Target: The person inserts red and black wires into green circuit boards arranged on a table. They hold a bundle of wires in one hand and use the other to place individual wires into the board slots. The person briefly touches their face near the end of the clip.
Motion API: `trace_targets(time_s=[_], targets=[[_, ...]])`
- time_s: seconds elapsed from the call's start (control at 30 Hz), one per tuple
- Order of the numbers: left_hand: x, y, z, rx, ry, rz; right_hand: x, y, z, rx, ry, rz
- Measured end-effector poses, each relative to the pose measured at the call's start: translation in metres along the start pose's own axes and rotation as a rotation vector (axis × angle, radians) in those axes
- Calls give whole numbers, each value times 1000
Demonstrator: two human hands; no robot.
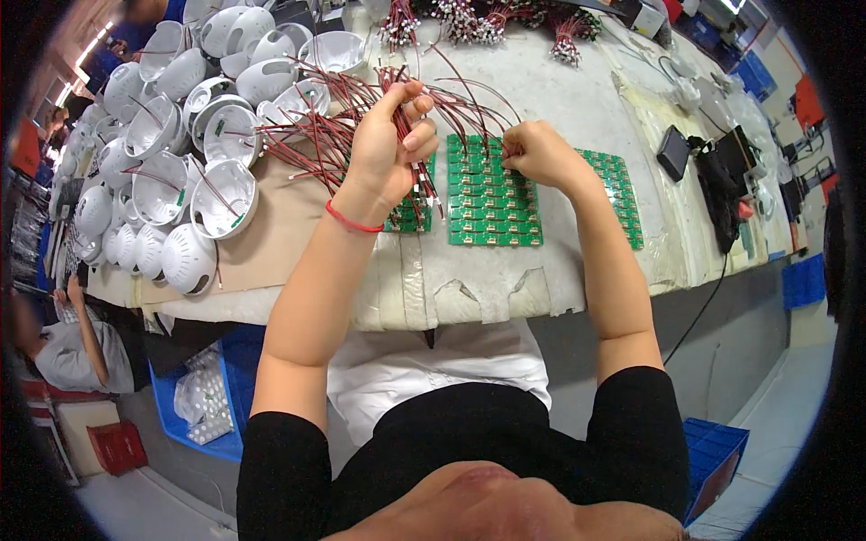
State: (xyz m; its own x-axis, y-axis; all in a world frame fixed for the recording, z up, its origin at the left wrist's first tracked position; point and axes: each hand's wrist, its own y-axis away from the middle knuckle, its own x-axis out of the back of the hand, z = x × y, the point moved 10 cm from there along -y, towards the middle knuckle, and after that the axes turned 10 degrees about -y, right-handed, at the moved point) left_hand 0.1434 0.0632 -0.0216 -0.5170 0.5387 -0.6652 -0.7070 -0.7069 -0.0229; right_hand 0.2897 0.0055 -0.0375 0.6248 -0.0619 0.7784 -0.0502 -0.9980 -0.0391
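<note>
My left hand is curled closed over thin red-and-black cables, whose ends with small white connectors stick out below it. A green circuit board panel lies partly hidden beneath this hand. Right of it, a second green panel lies flat, with rows of small pale connectors. Several cables arc down to its top row. At that panel's upper right, my right hand pinches a cable at its end; the fingers hide the tip. A third panel shows partly behind my right forearm.
White dome-shaped housings, some with cables inside, are heaped at the left. More cable bundles lie along the far edge. A black device sits at the right. Another person is at the lower left, near a blue bin.
</note>
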Motion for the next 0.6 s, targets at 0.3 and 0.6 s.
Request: trace_targets(time_s=[0.3, 0.6], targets=[[-13, 1, -3, -83, 0, -26, 14, 6, 3, 29, -147, 64], [-5, 8, -3, -130, -91, 138, 1, 28, -76, 207, -680, 67]])
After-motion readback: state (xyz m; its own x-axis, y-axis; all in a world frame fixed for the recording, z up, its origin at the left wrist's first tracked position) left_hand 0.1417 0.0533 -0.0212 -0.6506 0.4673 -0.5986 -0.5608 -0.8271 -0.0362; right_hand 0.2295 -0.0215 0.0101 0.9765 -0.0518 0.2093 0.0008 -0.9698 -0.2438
